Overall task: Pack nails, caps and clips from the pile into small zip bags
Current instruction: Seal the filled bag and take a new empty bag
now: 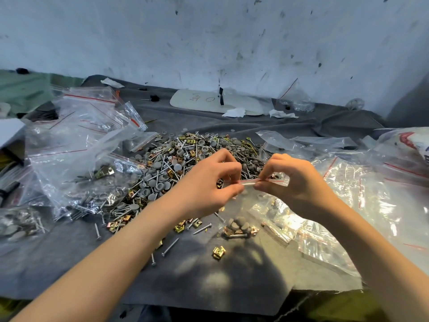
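Clear thin plastic is hanging nearest: a small transparent zip bag with a red line at its mouth (246, 205), its bottom sagging around a clump of grey round caps, steel nails and brass-coloured clips. Whether that bottom is touching the cloth cannot be told. The left hand (206, 182) and the right hand (301, 182) are both pinching the seal strip between thumb and curled fingers, side by side, apparently pressing it closed.

The film is looking limp and slippery, the load light but bottom-heavy, and nail points may be poking at the sides. The stiffer zip strip is likely the safest place to hold, with a palm under the clump when it is set down.

Just behind the hands, the mixed pile of grey caps, nails and gold clips (181, 159) is spreading over a wrinkled dark grey cloth (69, 263), with strays lying nearer. Filled clear bags (81, 135) are heaping up at the left and flat empty ones (348, 194) at the right. Farther back, a white oval board (197, 103) is lying against a scuffed white wall (209, 31).
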Available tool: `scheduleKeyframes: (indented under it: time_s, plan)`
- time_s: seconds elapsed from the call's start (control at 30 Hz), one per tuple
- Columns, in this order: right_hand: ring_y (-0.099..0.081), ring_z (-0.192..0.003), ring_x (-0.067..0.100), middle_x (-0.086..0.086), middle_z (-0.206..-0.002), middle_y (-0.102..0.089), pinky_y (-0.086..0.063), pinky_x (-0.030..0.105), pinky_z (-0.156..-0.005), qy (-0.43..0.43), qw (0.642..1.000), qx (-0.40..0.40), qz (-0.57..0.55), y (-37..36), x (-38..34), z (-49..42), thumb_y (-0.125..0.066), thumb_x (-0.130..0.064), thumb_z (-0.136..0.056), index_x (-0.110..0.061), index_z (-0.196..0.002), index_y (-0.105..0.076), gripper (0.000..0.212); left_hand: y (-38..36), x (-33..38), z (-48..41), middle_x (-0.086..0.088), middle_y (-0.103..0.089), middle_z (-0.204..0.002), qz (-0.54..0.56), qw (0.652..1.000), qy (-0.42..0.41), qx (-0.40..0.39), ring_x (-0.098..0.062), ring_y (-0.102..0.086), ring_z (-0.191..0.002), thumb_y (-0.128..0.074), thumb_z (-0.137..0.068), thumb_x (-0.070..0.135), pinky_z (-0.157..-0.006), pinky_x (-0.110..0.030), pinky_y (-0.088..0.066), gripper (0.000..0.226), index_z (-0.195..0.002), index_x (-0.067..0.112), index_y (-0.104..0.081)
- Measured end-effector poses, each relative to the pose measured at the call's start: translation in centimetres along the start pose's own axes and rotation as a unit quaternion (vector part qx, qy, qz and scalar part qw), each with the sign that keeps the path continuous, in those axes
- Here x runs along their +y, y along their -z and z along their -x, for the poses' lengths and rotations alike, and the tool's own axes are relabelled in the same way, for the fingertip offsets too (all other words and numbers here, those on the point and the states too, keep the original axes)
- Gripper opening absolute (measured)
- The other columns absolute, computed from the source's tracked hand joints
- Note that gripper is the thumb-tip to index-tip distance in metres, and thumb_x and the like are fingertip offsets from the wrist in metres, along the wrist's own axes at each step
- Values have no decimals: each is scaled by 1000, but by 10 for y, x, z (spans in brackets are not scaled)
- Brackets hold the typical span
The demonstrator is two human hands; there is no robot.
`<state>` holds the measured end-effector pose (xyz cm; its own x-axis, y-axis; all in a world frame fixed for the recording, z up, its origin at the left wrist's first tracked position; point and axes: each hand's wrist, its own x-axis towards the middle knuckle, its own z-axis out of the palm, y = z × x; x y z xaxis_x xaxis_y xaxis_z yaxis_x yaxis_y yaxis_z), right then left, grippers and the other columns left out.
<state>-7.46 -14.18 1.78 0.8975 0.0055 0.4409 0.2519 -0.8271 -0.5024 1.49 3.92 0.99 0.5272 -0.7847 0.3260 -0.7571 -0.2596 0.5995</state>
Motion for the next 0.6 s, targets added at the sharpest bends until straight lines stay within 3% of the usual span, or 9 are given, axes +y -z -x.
scheduleKeyframes:
  time_s: [0.1, 0.2, 0.33, 0.6]
  plan:
    - [-52, -74, 9, -14, -75, -54, -38, 29, -67, 1, 1000, 8, 20, -1, 4, 0, -79, -15, -73, -12, -75, -67, 13, 0, 0, 0, 7, -49, -95, 1, 1000, 2, 1, -9, -50, -83, -67, -89, 23, -80, -29, -44, 32, -67, 32, -45]
    - [-54, -72, 17, -7, -73, -58, -43, 34, -67, -12, 999, 19, -24, 5, 9, 3, -73, -31, -71, -14, -73, -64, 20, 2, -2, 2, 6, -51, -96, 19, 1000, 8, -1, -9, -51, -85, -67, -88, 23, -81, -26, -43, 31, -68, 31, -45]
    - [-54, -68, 20, 0, -71, -60, -44, 37, -66, 4, 999, 33, -21, 4, 14, 7, -70, -37, -67, -9, -70, -61, 29, 1, -1, 2, 5, -53, -96, 31, 999, 13, -5, -11, -53, -87, -67, -89, 22, -86, -32, -47, 31, -67, 30, -46]
    - [-53, -68, 18, 2, -67, -59, -41, 26, -63, -36, 997, 26, -69, 5, 28, 16, -72, -39, -67, -8, -64, -59, 33, 0, -9, 8, 1, -53, -84, 57, 998, 31, -10, -14, -52, -77, -65, -90, 29, -80, -37, -47, 31, -64, 18, -51]
